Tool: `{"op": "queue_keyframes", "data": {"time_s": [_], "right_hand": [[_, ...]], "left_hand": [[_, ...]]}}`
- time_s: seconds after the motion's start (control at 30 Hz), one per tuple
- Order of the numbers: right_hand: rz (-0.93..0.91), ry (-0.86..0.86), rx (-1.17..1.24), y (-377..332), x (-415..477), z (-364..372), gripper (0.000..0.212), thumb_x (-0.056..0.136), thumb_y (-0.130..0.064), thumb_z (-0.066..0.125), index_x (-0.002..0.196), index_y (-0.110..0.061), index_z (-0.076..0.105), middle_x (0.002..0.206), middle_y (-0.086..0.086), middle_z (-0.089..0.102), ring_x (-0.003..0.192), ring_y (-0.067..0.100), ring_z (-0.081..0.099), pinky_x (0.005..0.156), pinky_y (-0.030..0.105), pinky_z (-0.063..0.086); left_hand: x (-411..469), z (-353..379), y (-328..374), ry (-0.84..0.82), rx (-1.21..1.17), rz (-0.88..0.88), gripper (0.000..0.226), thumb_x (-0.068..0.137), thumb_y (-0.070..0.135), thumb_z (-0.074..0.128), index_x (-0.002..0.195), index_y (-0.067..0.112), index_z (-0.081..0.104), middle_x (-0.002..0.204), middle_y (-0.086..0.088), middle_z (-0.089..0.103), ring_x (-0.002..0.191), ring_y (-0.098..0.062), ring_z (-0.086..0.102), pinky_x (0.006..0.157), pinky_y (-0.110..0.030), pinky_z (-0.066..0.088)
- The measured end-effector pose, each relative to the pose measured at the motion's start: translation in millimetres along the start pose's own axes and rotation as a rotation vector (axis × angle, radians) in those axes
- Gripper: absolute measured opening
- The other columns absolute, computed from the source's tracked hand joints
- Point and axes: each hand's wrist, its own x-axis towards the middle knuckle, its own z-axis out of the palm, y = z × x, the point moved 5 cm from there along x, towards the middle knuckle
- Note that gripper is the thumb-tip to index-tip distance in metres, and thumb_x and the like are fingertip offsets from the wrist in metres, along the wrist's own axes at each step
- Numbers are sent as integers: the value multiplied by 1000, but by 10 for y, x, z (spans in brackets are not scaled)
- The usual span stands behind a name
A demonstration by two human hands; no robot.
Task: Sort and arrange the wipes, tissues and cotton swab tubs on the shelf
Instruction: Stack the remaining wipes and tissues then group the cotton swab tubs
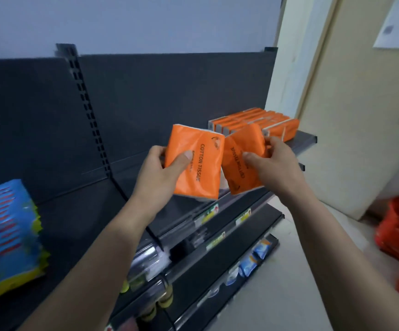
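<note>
the left hand (160, 168) clamps thumb and fingers on one orange pack (195, 163) and the right hand (270, 158) grips a second pack (241, 161), its fingers mostly hidden behind it, both packs held over the shelf (303, 142) near the orange row (260, 121), while blue packs (5, 235) are cut off at left and lower goods (257, 258) blur.

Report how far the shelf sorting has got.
Done, it seems: a row of orange tissue packs stands at the top shelf's right end, and blue packs are stacked at far left. In hand: the left hand grips one cotton tissue pack, the right hand a second pack. Left: both probably join the row; swab tubs cannot be made out here.
</note>
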Motion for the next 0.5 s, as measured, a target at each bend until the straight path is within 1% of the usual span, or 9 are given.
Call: {"op": "queue_keyframes", "data": {"time_s": [0.03, 0.07, 0.13, 0.17, 0.23, 0.27, 0.33, 0.43, 0.5], "right_hand": [[14, 17, 4, 102, 108, -111, 52, 83, -31, 67, 129, -17, 47, 121, 4, 59, 102, 22, 60, 92, 43, 50], [27, 30, 16, 195, 212, -205, 53, 82, -30, 67, 130, -18, 47, 120, 4, 60, 103, 23, 60, 92, 44, 50], [48, 50, 34, 377, 419, -347, 48, 81, -29, 68, 125, -19, 51, 112, 3, 62, 100, 23, 61, 91, 45, 51], [56, 57, 34, 461, 521, -401, 44, 81, -28, 68, 121, -19, 52, 108, 2, 62, 98, 23, 62, 90, 44, 51], [66, 66, 36, 611, 716, -497, 42, 82, -27, 68, 121, -19, 52, 105, -1, 60, 97, 21, 61, 89, 41, 51], [71, 71, 37, 678, 816, -540, 43, 83, -27, 67, 123, -19, 51, 105, -2, 58, 97, 19, 60, 88, 38, 50], [81, 80, 26, 813, 1023, -605, 45, 84, -27, 66, 125, -18, 50, 104, -4, 56, 96, 18, 58, 84, 34, 48], [95, 91, -4, 982, 1379, -678, 41, 85, -27, 65, 122, -17, 51, 102, -3, 56, 95, 19, 58, 81, 32, 47], [100, 76, -43, 1050, 1656, -707, 43, 85, -28, 65, 123, -16, 50, 102, -3, 55, 96, 19, 57, 82, 33, 47]], "left_hand": [[76, 169, 12, -19, 2, -3, 35, 84, 41, 63, 108, 19, 52, 103, 4, 64, 90, -9, 64, 72, -25, 49], [154, 319, 23, -36, 7, -4, 35, 83, 41, 64, 108, 19, 52, 103, 3, 64, 90, -10, 64, 72, -26, 49], [321, 587, 16, -71, 19, -11, 36, 82, 42, 64, 107, 20, 52, 104, 2, 64, 90, -12, 64, 71, -30, 51], [407, 709, 9, -84, 26, -13, 35, 82, 43, 64, 106, 21, 52, 104, 2, 65, 90, -13, 65, 67, -31, 51], [593, 939, -7, -96, 48, -12, 34, 83, 43, 63, 107, 20, 51, 101, 4, 64, 86, -10, 64, 59, -27, 46], [700, 1052, -21, -100, 54, -7, 35, 84, 42, 62, 108, 19, 51, 100, 5, 63, 85, -7, 63, 59, -24, 44], [931, 1273, -70, -111, 46, 0, 35, 85, 40, 63, 109, 17, 52, 101, 6, 63, 86, -6, 62, 66, -23, 46], [1297, 1564, -141, -124, 43, -6, 36, 84, 40, 64, 109, 16, 52, 104, 3, 63, 92, -12, 62, 79, -30, 49], [1554, 1713, -168, -116, 41, -9, 37, 84, 39, 64, 110, 16, 51, 103, 3, 62, 93, -13, 61, 76, -29, 48]]}}
